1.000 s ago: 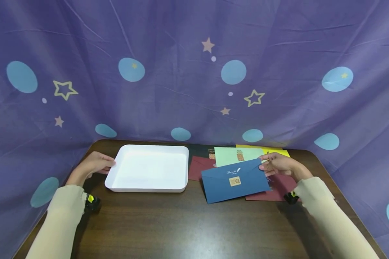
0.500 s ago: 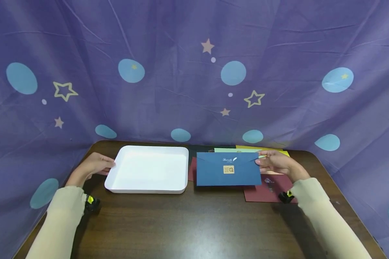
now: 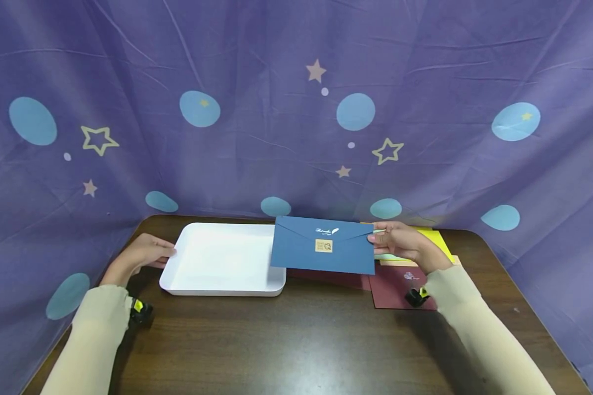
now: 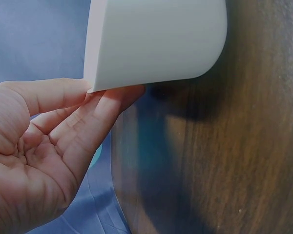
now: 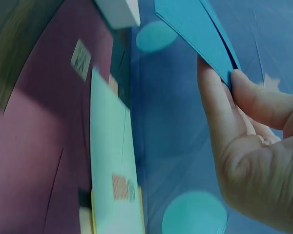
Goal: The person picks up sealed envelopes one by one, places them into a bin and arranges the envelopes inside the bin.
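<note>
My right hand (image 3: 400,241) pinches a blue envelope (image 3: 301,252) by its right edge, thumb in front and fingers behind. The envelope is raised above the table, its flap side with white lettering and a tan label facing me. Its left end overlaps the right side of a white tray (image 3: 222,258) in the head view. At the tray's left edge my left hand (image 3: 145,253) holds the rim; the left wrist view shows the thumb (image 4: 63,92) against the rim and fingers under it. A blue corner of the envelope (image 5: 200,39) appears between thumb and fingers in the right wrist view.
Behind and right of the blue envelope lie other envelopes: dark red (image 3: 390,285), yellow (image 3: 437,241) and light green (image 5: 112,151), partly overlapping. They rest on a dark wooden table (image 3: 257,340). A purple patterned curtain (image 3: 277,109) hangs behind the table.
My right hand has lifted the blue envelope and carried it left, from over the other envelopes to the tray's right side. The left hand and tray have stayed in place.
</note>
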A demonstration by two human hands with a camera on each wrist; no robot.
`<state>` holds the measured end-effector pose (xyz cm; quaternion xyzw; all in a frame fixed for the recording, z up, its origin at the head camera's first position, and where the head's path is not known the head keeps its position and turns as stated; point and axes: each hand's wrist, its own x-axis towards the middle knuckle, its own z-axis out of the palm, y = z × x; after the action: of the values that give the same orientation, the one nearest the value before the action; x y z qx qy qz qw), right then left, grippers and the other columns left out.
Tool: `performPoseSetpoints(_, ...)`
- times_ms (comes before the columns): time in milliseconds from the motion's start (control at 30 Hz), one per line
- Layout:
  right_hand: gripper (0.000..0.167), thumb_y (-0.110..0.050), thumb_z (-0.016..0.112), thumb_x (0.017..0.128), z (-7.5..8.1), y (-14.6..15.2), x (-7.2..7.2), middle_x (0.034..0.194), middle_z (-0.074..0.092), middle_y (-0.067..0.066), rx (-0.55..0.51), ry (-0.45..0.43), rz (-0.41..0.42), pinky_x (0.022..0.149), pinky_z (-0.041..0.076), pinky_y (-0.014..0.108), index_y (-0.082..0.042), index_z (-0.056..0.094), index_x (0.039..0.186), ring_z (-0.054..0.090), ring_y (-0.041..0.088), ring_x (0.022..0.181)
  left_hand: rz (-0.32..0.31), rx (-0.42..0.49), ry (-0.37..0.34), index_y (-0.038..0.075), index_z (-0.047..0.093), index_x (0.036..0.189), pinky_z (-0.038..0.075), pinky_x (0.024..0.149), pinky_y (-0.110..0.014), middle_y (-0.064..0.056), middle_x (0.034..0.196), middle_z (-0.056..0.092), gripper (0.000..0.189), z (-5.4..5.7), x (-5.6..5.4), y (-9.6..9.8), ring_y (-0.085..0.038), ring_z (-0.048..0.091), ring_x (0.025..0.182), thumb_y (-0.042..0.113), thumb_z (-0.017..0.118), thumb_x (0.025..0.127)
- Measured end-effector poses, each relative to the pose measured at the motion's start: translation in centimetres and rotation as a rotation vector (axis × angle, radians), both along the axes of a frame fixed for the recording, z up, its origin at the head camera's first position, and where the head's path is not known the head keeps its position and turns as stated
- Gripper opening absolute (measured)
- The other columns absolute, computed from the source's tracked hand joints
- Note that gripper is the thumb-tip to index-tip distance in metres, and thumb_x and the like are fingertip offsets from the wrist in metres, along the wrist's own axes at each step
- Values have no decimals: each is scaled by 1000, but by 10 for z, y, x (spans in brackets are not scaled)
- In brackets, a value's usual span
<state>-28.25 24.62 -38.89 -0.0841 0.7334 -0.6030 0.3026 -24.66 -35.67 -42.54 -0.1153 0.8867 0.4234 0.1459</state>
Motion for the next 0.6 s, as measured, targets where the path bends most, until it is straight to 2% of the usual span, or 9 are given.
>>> performPoseSetpoints(67, 71, -7, 45, 107, 3, -8, 0, 151, 35, 30, -7, -1, 2, 97, 58, 28, 10, -1, 158, 62, -1, 101, -1, 0, 1, -22, 54, 130, 65, 74, -32, -26, 107, 71, 44, 0, 0, 0, -13, 70, 81, 6, 62, 97)
performPoseSetpoints(133, 70, -7, 45, 107, 5, -17, 1, 155, 25, 35, -19, -7, 4, 98, 58, 28, 10, 0, 158, 62, 0, 101, -1, -1, 2, -22, 54, 130, 65, 74, -32, -26, 107, 71, 44, 0, 0, -1, -13, 70, 81, 7, 62, 97)
performPoseSetpoints(233, 68, -6, 45, 107, 8, -31, 0, 152, 29, 34, -23, -15, 12, 99, 58, 30, 9, 3, 158, 63, 6, 103, 0, 1, 4, -22, 54, 129, 65, 74, -32, -26, 107, 71, 44, -1, 0, -1, -14, 71, 81, 7, 63, 97)
performPoseSetpoints(333, 68, -5, 44, 107, 10, -44, 0, 153, 30, 34, -13, -14, 27, 103, 56, 34, 9, 3, 158, 64, 20, 117, 0, 2, 4, -22, 55, 129, 65, 74, -33, -26, 107, 71, 44, -1, -1, -1, -14, 71, 82, 7, 62, 97)
performPoseSetpoints(467, 68, -5, 43, 107, 11, -59, -1, 161, 20, 35, 2, -24, 29, 112, 50, 42, 9, 1, 159, 43, 40, 143, -3, 13, 1, -22, 55, 128, 65, 74, -33, -23, 104, 73, 44, -1, -1, -2, -14, 71, 81, 7, 63, 97)
performPoseSetpoints(533, 67, -4, 43, 107, 10, -66, -2, 162, 20, 34, 6, -37, 17, 114, 47, 45, 9, 3, 159, 34, 44, 148, -6, 18, 0, -23, 55, 129, 65, 74, -33, -21, 103, 73, 44, -1, 0, -2, -13, 71, 81, 7, 63, 97)
performPoseSetpoints(600, 66, -4, 43, 107, 9, -73, -2, 161, 23, 34, 9, -44, 5, 115, 46, 46, 9, 5, 159, 33, 45, 148, -3, 21, -3, -22, 55, 129, 65, 74, -33, -20, 103, 73, 44, 0, 0, -1, -13, 70, 80, 7, 63, 97)
